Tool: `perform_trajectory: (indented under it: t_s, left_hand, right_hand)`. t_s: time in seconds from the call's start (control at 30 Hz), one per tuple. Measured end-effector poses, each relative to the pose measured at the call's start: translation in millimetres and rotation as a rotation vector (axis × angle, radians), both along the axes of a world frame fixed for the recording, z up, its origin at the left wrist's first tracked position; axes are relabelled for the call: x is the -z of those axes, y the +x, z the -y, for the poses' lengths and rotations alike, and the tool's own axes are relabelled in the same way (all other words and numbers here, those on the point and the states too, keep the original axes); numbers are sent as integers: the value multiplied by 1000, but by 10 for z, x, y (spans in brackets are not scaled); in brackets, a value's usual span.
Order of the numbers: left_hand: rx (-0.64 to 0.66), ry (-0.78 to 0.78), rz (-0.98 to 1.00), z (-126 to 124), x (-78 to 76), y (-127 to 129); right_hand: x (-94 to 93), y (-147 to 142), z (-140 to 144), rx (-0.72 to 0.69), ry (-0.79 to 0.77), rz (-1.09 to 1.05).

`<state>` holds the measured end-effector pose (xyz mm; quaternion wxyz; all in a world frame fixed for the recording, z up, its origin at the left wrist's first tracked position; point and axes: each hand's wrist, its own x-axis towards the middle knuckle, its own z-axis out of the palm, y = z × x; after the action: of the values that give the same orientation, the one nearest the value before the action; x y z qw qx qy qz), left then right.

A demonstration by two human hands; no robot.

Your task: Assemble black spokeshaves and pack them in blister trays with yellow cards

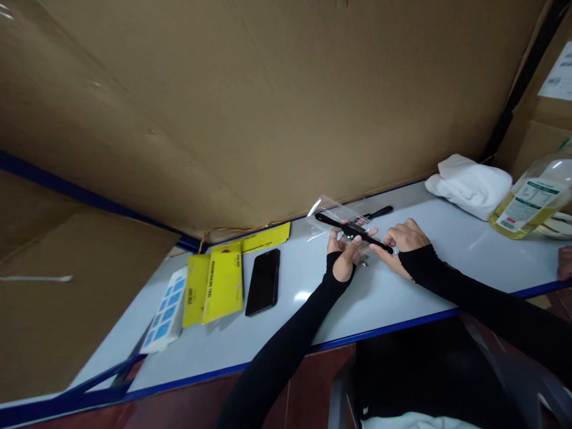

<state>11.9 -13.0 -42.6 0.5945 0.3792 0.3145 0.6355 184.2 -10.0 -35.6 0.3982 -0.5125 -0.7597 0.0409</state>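
1. Lying across both hands over the white table, a slim black tool runs from far left to near right, its far end over a clear plastic bag.
2. The left hand is closed round the tool's middle, fingers curled over it from the near side – the thumb seems to press from above.
3. The right hand pinches the tool's near right end between fingertips and thumb; the other fingers are folded in.
4. Both arms wear long black sleeves that cover the wrists and part of the palms.
5. Just beyond the bag lies a second black piece, partly hidden; what it is cannot be told.
6. To the left of the hands, well apart, a black phone lies flat, screen dark.
7. Further left sit yellow cards overlapping each other, another yellow card at the far edge, and a white pack with blue squares at the near left.
8. To the right, at the far edge, rests a folded white cloth – beside it a bottle of yellow liquid.
9. A cardboard wall stands behind the table.
10. Another person's fingers show at the right border.
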Motion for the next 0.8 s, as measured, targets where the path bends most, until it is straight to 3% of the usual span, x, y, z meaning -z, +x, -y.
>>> perform_trajectory:
  t_s: [0.1,0.27,0.37,0.63,0.8]
  left_hand:
    - [10,-10,31,1,-5,-13]
    - [20,-41,5,46,-74,-13]
    - [6,-21,5,76,-111,12]
    - [38,-40,1,81,-79,41]
    - [53,-69,-24,86,-51,40]
  right_hand:
    - [5,7,-9,-7,20,2]
    - [-47,30,-9,-166,121,-30]
    - [-60,52,-26,-221,102,-36]
    - [11,31,-31,-204,112,62]
    - [59,-27,-10,-109,190,222]
